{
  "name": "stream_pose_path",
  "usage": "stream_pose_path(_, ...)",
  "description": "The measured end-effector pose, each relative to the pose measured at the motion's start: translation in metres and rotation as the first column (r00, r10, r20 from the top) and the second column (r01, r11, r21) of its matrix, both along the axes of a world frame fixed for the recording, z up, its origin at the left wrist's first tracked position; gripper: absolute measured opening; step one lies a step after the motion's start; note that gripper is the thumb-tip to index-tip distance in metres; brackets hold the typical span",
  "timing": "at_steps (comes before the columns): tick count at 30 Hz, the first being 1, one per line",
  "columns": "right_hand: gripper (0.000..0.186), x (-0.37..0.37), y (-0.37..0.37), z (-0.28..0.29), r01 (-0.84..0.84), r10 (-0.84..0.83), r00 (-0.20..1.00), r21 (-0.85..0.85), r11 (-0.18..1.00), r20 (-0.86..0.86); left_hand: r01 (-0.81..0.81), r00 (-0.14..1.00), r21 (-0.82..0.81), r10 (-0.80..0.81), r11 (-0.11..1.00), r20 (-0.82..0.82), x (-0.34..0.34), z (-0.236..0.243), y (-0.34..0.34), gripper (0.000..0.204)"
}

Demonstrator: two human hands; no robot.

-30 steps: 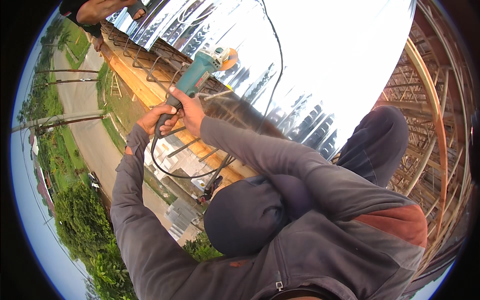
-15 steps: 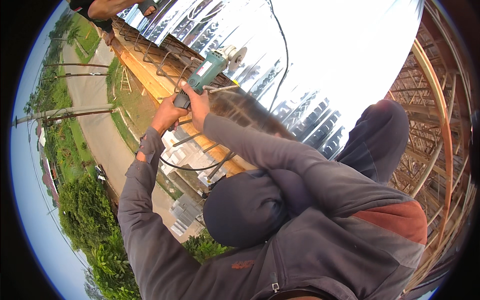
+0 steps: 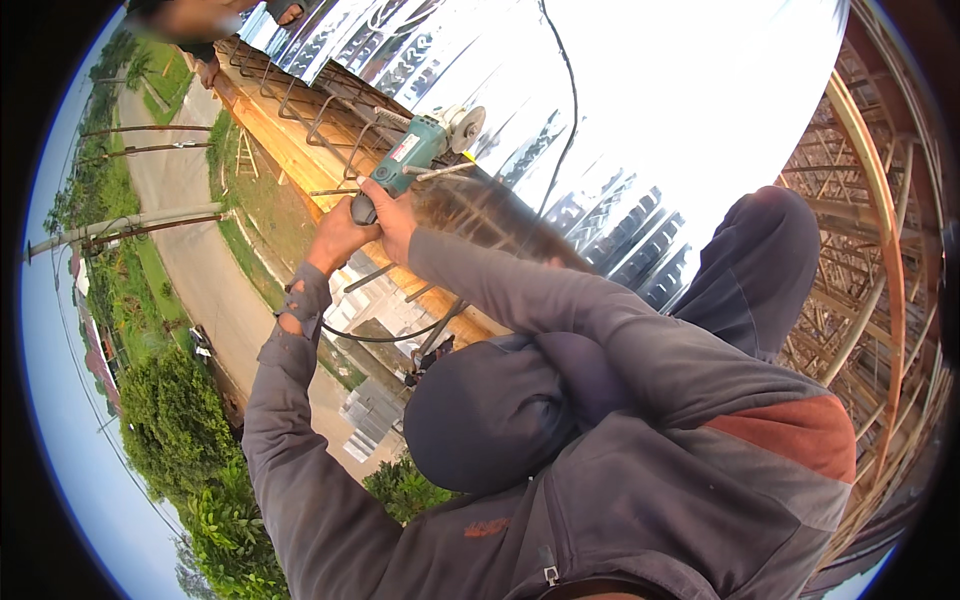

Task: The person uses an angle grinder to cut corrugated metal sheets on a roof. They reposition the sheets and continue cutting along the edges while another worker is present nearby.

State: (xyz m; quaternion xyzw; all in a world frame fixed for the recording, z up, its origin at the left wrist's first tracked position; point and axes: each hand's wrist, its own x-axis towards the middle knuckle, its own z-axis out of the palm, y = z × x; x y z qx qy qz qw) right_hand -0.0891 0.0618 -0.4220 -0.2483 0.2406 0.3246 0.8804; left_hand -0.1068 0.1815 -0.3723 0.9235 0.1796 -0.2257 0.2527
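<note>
L hand point(image 3: 343, 240) & R hand point(image 3: 397, 222) both closed round dark grip of grinder point(image 3: 414, 150); its green rounded body juts out past fingers, thin round disc point(image 3: 469, 130) at far end, prob. clear of metal, hard to tell w/ glare. Straight rebar point(image 3: 370, 277) just below fingers, flat-faced timber point(image 3: 282, 148) to L, shiny ribbed sheet point(image 3: 690, 100) beyond to R
</note>
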Motion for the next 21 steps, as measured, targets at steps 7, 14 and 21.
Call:
stream_pose_path(7, 0.051, 0.002, 0.002, -0.002, 0.025, -0.021, 0.998, 0.063, 0.998, -0.061, 0.047, 0.996, 0.153, -0.057, 0.987, 0.065, 0.006, 0.016, -0.017, 0.057)
stream_pose_path(14, 0.043, 0.003, 0.005, 0.001, 0.04, -0.029, 0.997, 0.159, 0.986, -0.071, 0.152, 0.972, 0.218, -0.185, 0.964, 0.141, 0.005, 0.024, -0.011, 0.054)
stream_pose_path(21, 0.04, 0.005, -0.001, -0.006, 0.059, -0.053, 0.998, 0.156, 0.986, -0.042, 0.253, 0.939, 0.4, -0.323, 0.881, 0.118, 0.005, 0.03, -0.024, 0.054)
